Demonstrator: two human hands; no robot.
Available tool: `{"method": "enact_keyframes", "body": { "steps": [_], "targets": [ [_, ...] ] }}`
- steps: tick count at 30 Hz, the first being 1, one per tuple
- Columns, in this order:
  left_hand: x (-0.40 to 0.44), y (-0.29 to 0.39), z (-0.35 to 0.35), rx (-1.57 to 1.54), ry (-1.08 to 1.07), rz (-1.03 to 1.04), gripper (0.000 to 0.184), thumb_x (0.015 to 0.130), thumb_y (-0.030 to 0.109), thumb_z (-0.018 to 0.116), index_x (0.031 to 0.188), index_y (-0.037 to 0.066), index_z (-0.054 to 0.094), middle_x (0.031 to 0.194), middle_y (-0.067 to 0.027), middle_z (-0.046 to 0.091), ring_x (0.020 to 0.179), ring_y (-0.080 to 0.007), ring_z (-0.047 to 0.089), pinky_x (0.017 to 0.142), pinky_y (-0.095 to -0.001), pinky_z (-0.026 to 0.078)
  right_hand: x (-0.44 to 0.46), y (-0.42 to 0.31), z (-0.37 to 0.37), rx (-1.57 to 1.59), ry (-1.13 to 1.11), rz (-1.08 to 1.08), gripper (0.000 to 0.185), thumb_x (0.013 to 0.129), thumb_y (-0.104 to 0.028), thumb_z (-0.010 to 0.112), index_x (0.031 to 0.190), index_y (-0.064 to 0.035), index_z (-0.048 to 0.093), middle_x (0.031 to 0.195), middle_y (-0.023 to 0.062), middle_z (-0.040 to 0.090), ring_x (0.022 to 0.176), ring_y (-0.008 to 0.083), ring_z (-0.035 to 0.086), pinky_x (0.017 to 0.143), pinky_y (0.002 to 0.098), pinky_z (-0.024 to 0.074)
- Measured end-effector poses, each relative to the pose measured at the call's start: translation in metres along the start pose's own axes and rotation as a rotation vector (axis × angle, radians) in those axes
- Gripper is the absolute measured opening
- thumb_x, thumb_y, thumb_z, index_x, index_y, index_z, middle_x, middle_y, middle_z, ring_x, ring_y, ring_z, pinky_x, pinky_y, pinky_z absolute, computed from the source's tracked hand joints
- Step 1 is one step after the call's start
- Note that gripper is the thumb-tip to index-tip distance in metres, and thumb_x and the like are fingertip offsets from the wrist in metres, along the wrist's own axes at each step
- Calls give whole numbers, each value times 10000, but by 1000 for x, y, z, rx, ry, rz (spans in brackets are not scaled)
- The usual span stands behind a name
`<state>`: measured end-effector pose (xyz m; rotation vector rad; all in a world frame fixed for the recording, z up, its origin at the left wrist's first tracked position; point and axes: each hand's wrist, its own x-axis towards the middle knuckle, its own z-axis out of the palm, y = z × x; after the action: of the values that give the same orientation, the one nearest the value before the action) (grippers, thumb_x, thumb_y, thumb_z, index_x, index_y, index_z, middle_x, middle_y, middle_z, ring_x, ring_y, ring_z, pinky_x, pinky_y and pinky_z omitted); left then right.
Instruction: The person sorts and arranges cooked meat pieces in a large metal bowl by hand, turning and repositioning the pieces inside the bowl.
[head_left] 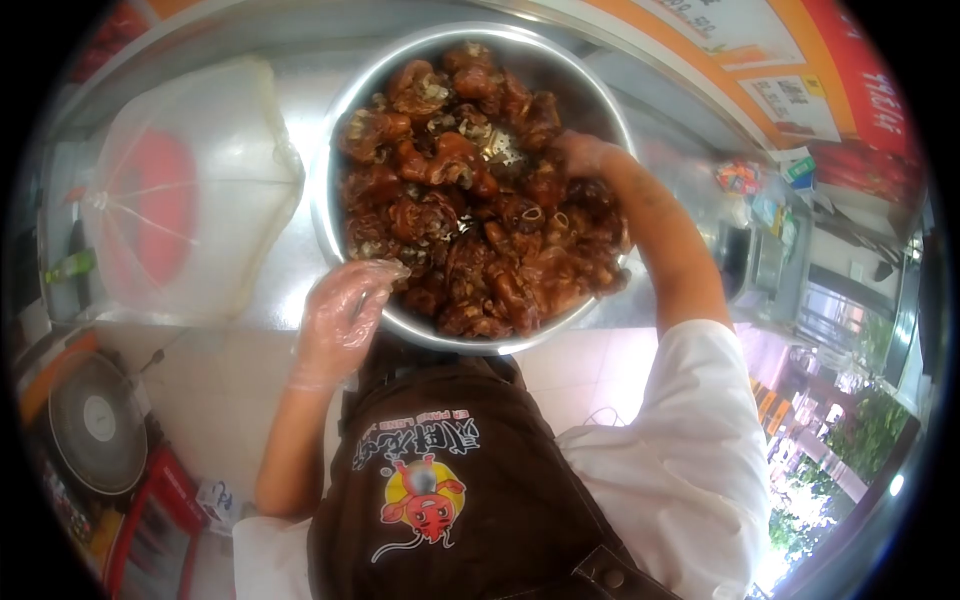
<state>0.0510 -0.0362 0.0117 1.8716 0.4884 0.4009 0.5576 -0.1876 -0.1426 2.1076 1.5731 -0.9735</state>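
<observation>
A large round steel basin (322, 190) is heaped with glossy brown braised meat pieces (470, 225), some showing cut bone ends. My left hand (345, 310), in a clear plastic glove, is at the basin's near left rim. Its fingers stretch over the rim to the edge of the meat, with a gap between thumb and fingers. At the far right side of the basin, my right hand (588, 155) reaches down among the pieces. Its fingertips are hidden there, so I cannot make out a grip.
The basin stands on a steel counter (285, 300). To its left is a translucent mesh food cover (225, 180) with a red round shape under it. Small packets (738, 178) lie at the right. A round lidded appliance (97, 420) sits lower left. Signboards (740, 40) line the far edge.
</observation>
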Motion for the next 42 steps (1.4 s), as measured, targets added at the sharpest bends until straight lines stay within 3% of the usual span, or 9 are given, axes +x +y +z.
{"method": "enact_keyframes", "body": {
  "steps": [12, 14, 18, 22, 26, 30, 34, 38, 42],
  "targets": [
    [18, 12, 8, 28, -62, 24, 162, 972, -29, 682, 1121, -11, 744, 1168, -150, 780, 1118, -297, 729, 1006, -392, 556, -72, -45, -77, 57, 235, 188, 666, 789, -204, 784, 1416, -55, 616, 1366, 206, 683, 1232, 354, 679, 1067, 399, 539],
    [21, 17, 10, 24, -63, 30, 159, 976, -17, 683, 1121, -7, 746, 1165, -147, 781, 1123, -294, 726, 1009, -391, 555, -77, -38, -81, 639, 327, 159, 661, 798, -177, 821, 1404, -21, 609, 1294, 192, 719, 1155, 290, 713, 1031, 364, 549],
    [22, 11, 16, -34, -103, -4, 149, 1010, 43, 683, 1136, -4, 747, 1223, -139, 768, 1150, -284, 721, 1037, -389, 554, -92, -70, -90, 1014, 419, 135, 656, 826, -158, 860, 1395, 20, 586, 1227, 160, 735, 1092, 237, 716, 1012, 356, 553],
    [36, 17, 39, -715, -97, -392, 353, 1080, 262, 657, 1329, 11, 661, 1301, -174, 722, 1234, -313, 698, 1099, -467, 563, -103, -119, -85, 1400, 402, -44, 650, 875, -114, 871, 1426, 15, 551, 1214, 131, 745, 1072, 191, 725, 993, 325, 573],
    [68, 25, 63, -1064, -134, -538, 757, 1091, 556, 554, 1621, 51, 364, 1587, -236, 478, 1388, -368, 573, 1159, -543, 501, -146, -200, -102, 1188, 532, -66, 682, 859, -187, 906, 1439, -30, 584, 1272, 134, 731, 1131, 210, 708, 1036, 343, 560],
    [90, 29, 77, -1319, -88, -705, 802, 1062, 670, 520, 1625, 118, 371, 1485, -203, 525, 1329, -350, 586, 1127, -566, 508, -160, -243, -85, 592, 754, -106, 838, 761, -179, 930, 1503, -74, 555, 1400, 171, 629, 1292, 315, 638, 1139, 403, 504],
    [81, 16, 74, -1192, -9, -723, 646, 1055, 555, 628, 1544, 164, 466, 1401, -121, 606, 1272, -323, 631, 1084, -553, 539, -173, -250, -73, 745, 834, -477, 827, 774, -66, 880, 1528, -156, 552, 1489, 156, 571, 1363, 336, 573, 1187, 432, 473],
    [70, 20, 69, -1446, 27, -660, 612, 1006, 472, 732, 1519, 213, 522, 1451, -62, 636, 1260, -256, 641, 1075, -508, 500, -180, -250, -69, 1378, 639, -352, 806, 859, -71, 864, 1574, -106, 494, 1556, 114, 534, 1379, 284, 549, 1173, 415, 476],
    [64, 16, 68, -1393, 83, -529, 676, 990, 298, 694, 1599, 163, 435, 1468, -75, 615, 1349, -286, 581, 1137, -517, 458, -167, -258, -59, 1397, 577, -393, 798, 898, -102, 859, 1590, -57, 464, 1514, 154, 562, 1368, 262, 551, 1160, 410, 471]
  ]
}}
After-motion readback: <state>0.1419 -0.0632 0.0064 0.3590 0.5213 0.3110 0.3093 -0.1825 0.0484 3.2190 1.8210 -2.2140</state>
